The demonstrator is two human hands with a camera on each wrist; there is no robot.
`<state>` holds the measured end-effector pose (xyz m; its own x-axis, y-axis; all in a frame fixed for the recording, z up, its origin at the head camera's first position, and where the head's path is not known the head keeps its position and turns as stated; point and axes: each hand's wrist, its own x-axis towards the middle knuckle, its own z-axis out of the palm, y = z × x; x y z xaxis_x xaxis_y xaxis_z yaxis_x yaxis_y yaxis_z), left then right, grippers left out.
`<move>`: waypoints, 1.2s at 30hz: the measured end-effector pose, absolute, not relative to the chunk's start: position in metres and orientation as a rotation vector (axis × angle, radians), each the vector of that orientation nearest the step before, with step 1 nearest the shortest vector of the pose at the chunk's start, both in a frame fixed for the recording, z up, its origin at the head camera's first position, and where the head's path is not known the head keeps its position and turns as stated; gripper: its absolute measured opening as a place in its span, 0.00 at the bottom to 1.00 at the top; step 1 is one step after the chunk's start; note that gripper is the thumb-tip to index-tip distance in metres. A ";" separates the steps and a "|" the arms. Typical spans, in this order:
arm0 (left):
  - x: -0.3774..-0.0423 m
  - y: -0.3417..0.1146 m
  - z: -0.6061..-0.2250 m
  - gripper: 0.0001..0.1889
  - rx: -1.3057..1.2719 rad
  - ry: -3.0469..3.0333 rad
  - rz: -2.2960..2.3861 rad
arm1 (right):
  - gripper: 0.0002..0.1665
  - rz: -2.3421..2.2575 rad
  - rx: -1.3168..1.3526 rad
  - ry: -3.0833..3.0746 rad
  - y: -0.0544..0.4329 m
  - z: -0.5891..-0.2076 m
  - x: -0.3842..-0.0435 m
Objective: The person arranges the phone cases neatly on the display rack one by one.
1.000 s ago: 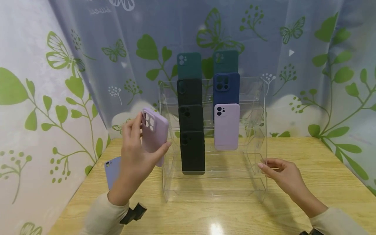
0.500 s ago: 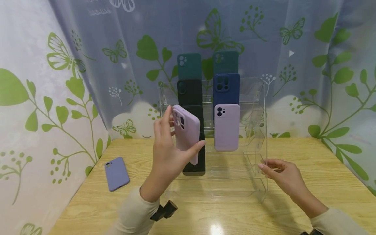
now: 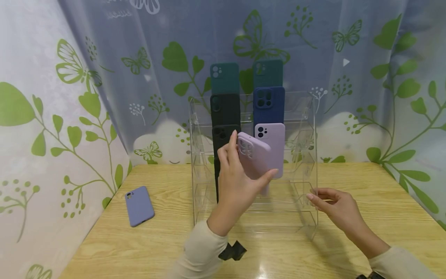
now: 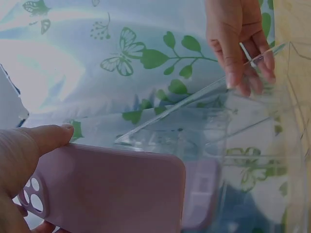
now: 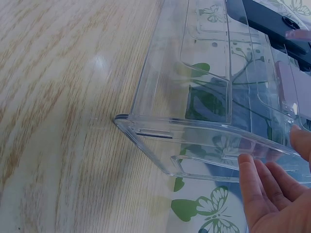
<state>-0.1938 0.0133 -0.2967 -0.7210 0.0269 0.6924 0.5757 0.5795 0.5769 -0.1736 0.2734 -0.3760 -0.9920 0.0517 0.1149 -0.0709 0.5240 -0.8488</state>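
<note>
My left hand [image 3: 231, 180] holds a light purple phone case [image 3: 257, 155] by its edges, thumb on one side and fingers on the other. The case is tilted, in front of the clear acrylic display stand [image 3: 256, 211], and partly overlaps another light purple case [image 3: 277, 149] standing there. In the left wrist view, the held case [image 4: 112, 189] shows its camera cutouts near my fingers. My right hand [image 3: 339, 211] pinches the stand's right side panel; the right wrist view shows thumb and fingers on either side of that panel [image 5: 204, 125].
Teal [image 3: 224, 79] and black cases [image 3: 225, 108] fill the stand's left column, the lowest mostly hidden by my left hand. On the right are a teal [image 3: 271, 73] and a blue case [image 3: 273, 112]. A blue-lavender case [image 3: 140, 207] lies on the wooden table at left.
My left hand has carried the light purple case rightward, from left of the stand, past the black column, to the right column. My right hand has stayed at the side panel.
</note>
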 end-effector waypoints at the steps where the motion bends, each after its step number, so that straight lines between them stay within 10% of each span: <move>1: -0.195 0.018 -0.300 0.61 -0.476 -2.171 -1.111 | 0.34 1.473 0.017 -2.630 0.274 -0.376 -0.174; 36: -0.215 0.091 -0.377 0.51 -0.063 -2.093 -0.762 | 0.34 1.481 -0.002 -2.625 0.274 -0.378 -0.174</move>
<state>-0.2148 0.0912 -0.3766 -0.6099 -0.2277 0.7590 0.3137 0.8102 0.4951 -0.1743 0.2735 -0.3776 -0.9919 0.0638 0.1102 -0.0614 0.5190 -0.8525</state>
